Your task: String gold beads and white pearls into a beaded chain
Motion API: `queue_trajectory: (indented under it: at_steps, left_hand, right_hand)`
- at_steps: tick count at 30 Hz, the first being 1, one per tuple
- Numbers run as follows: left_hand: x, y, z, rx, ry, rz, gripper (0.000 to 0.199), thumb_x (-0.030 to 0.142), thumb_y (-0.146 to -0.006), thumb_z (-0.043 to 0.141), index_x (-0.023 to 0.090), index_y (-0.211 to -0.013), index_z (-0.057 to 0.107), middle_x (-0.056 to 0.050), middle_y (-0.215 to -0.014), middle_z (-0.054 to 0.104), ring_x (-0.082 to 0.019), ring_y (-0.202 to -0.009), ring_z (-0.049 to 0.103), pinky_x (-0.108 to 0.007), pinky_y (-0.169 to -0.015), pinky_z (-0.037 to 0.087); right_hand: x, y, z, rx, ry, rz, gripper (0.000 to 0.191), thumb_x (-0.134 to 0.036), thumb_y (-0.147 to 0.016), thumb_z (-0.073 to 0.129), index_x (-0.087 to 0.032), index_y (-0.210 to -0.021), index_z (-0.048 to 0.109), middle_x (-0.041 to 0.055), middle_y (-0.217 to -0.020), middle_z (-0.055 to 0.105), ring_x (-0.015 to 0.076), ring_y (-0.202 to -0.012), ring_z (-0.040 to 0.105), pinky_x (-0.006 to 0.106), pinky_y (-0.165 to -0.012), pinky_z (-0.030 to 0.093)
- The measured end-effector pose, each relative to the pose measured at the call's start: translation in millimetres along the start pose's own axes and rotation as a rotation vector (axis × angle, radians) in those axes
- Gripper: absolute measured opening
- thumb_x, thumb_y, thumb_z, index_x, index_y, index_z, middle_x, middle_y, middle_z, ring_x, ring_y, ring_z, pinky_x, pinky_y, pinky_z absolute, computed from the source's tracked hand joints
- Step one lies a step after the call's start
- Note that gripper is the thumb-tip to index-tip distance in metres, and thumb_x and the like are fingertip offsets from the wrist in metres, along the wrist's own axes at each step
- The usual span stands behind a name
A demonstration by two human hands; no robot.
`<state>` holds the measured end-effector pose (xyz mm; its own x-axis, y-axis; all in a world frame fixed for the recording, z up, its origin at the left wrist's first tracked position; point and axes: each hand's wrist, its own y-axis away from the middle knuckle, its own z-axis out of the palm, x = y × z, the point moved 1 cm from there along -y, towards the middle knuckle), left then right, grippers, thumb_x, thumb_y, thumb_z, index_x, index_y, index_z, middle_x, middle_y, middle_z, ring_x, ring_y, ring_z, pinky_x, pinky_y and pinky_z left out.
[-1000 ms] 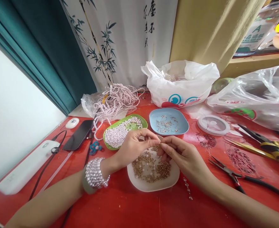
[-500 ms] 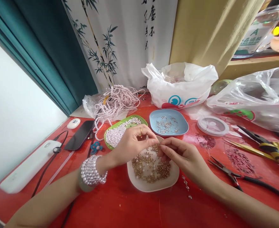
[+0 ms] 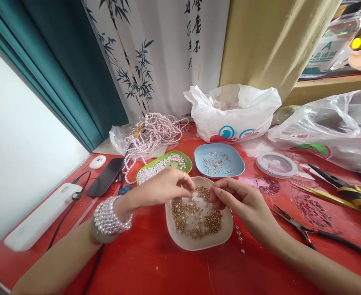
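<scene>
My right hand [image 3: 234, 196] pinches a thin, pale thread [image 3: 208, 182] between thumb and forefinger; its tip pokes out to the left. A short strand of clear and silvery beads [image 3: 238, 232] hangs below that hand onto the table. My left hand [image 3: 171, 186], with a ring and a wrist wrapped in pearly bead strands [image 3: 111, 217], hovers over the left rim of a white dish [image 3: 195, 243]. Its thumb and fingers look slightly apart, and I see nothing between them. Gold beads [image 3: 180, 215] with some clear ones lie in this dish, below both hands.
Behind stand a green tray [image 3: 188, 162] of pearl beads and a blue tray [image 3: 200, 162] of small metal pins. Pliers [image 3: 300, 225], tweezers [image 3: 324, 194] and a thread spool [image 3: 275, 166] lie right. A phone [image 3: 105, 178] and white power bank [image 3: 42, 217] lie left; plastic bags [image 3: 235, 119] line the back.
My left hand has drawn left, away from my right fingertips, and its fingers have parted. My right hand stays almost in place, with the thread tip now showing. The camera view has shifted slightly.
</scene>
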<state>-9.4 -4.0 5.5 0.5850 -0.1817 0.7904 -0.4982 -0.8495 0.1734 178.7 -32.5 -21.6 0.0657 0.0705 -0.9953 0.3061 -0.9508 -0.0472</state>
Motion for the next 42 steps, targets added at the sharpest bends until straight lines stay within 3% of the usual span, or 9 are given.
queue_trajectory:
  at_steps: [3, 9, 15, 24, 30, 36, 42]
  left_hand:
    - [-3, 3, 2.1, -0.106, -0.139, 0.070, 0.016, 0.015, -0.068, 0.056, 0.017, -0.077, 0.068, -0.004, -0.077, 0.068, -0.016, -0.071, 0.060, -0.025, -0.061, 0.042]
    - [-8, 2, 10.5, -0.072, -0.310, 0.161, 0.015, 0.016, -0.068, 0.055, 0.018, -0.075, 0.069, -0.004, -0.075, 0.068, -0.017, -0.070, 0.059, -0.027, -0.063, 0.040]
    - [-9, 0, 15.5, -0.077, -0.293, 0.185, 0.013, 0.022, -0.069, 0.057, 0.018, -0.074, 0.069, -0.004, -0.074, 0.068, -0.017, -0.067, 0.059, -0.027, -0.059, 0.039]
    - [-9, 3, 14.1, -0.052, -0.235, 0.072, 0.018, 0.013, -0.064, 0.051, 0.017, -0.071, 0.067, -0.003, -0.065, 0.066, -0.013, -0.057, 0.057, -0.022, -0.050, 0.037]
    - [-4, -1, 8.2, 0.040, -0.048, -0.003, 0.015, 0.013, -0.063, 0.055, 0.015, -0.074, 0.065, -0.004, -0.073, 0.066, -0.013, -0.064, 0.058, -0.022, -0.055, 0.042]
    - [-2, -5, 6.4, 0.101, 0.378, -0.054, 0.015, 0.024, -0.068, 0.065, 0.013, -0.078, 0.064, -0.002, -0.072, 0.062, -0.009, -0.063, 0.055, -0.021, -0.058, 0.044]
    - [-7, -9, 12.6, 0.107, 0.675, -0.052, 0.019, 0.021, -0.067, 0.069, 0.012, -0.083, 0.064, -0.003, -0.081, 0.062, -0.009, -0.071, 0.055, -0.019, -0.059, 0.044]
  right_hand:
    - [0, 0, -1, 0.041, -0.006, -0.017, 0.017, -0.032, -0.078, 0.053, -0.017, -0.070, 0.056, 0.0009, -0.061, 0.061, 0.0110, -0.055, 0.059, 0.024, -0.054, 0.051]
    - [2, 0, -1, 0.072, -0.022, -0.043, 0.019, -0.035, -0.079, 0.052, -0.017, -0.073, 0.056, 0.0011, -0.060, 0.060, 0.0117, -0.054, 0.058, 0.025, -0.053, 0.051]
    - [5, 1, -1, 0.080, -0.016, -0.066, 0.018, -0.033, -0.081, 0.050, -0.017, -0.075, 0.056, 0.0010, -0.061, 0.061, 0.0115, -0.055, 0.058, 0.024, -0.053, 0.050]
    - [8, 1, 0, 0.056, -0.048, -0.086, 0.014, -0.031, -0.085, 0.046, -0.018, -0.086, 0.050, -0.0004, -0.063, 0.060, 0.0114, -0.057, 0.059, 0.025, -0.055, 0.049]
    - [7, 0, -2, 0.058, -0.039, -0.084, 0.015, -0.030, -0.085, 0.045, -0.018, -0.078, 0.049, 0.0007, -0.065, 0.061, 0.0106, -0.059, 0.059, 0.024, -0.056, 0.049]
    - [6, 1, 0, 0.045, -0.022, -0.070, 0.017, -0.032, -0.083, 0.048, -0.018, -0.073, 0.050, 0.0007, -0.063, 0.061, 0.0107, -0.058, 0.059, 0.024, -0.056, 0.050]
    - [6, 1, 4, 0.020, -0.050, -0.048, 0.016, -0.031, -0.082, 0.047, -0.017, -0.087, 0.054, 0.0010, -0.063, 0.062, 0.0110, -0.058, 0.060, 0.024, -0.055, 0.051]
